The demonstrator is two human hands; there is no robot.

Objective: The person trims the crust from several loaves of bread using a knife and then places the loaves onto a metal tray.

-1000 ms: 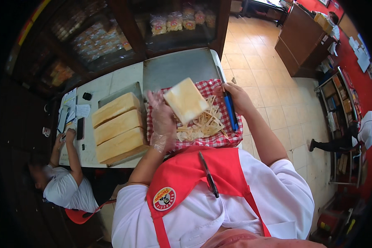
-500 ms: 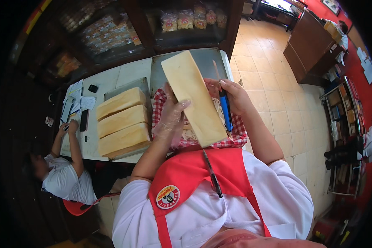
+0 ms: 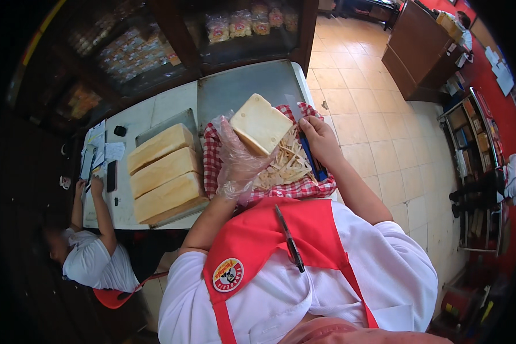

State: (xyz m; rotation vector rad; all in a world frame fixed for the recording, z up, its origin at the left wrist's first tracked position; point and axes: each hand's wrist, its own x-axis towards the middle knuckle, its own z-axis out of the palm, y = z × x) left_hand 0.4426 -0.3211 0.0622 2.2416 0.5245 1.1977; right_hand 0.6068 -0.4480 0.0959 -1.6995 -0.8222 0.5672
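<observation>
A pale bread loaf (image 3: 262, 125) is tilted so that its square end faces up. My left hand (image 3: 239, 163), in a clear plastic glove, is closed around its left side and underside. To the right, my bare right hand (image 3: 322, 139) grips a blue-handled knife (image 3: 311, 150); the blade, faint and blurred, points away beside the loaf. Below both hands sits a container lined with a red-and-white checked cloth (image 3: 211, 157). Many thin crust strips (image 3: 289, 163) lie in it.
Three whole loaves (image 3: 165, 175) rest on a metal tray (image 3: 180, 121) at the left of the white table (image 3: 157, 106). A larger metal sheet (image 3: 241, 77) lies at the back. A seated person (image 3: 97, 255) writes beside papers and a phone (image 3: 112, 175). Dark shelves (image 3: 195, 63) stand behind.
The loaf has turned from showing its long side to showing its square end. My right hand and the knife have come slightly lower, and the crust strips are more exposed.
</observation>
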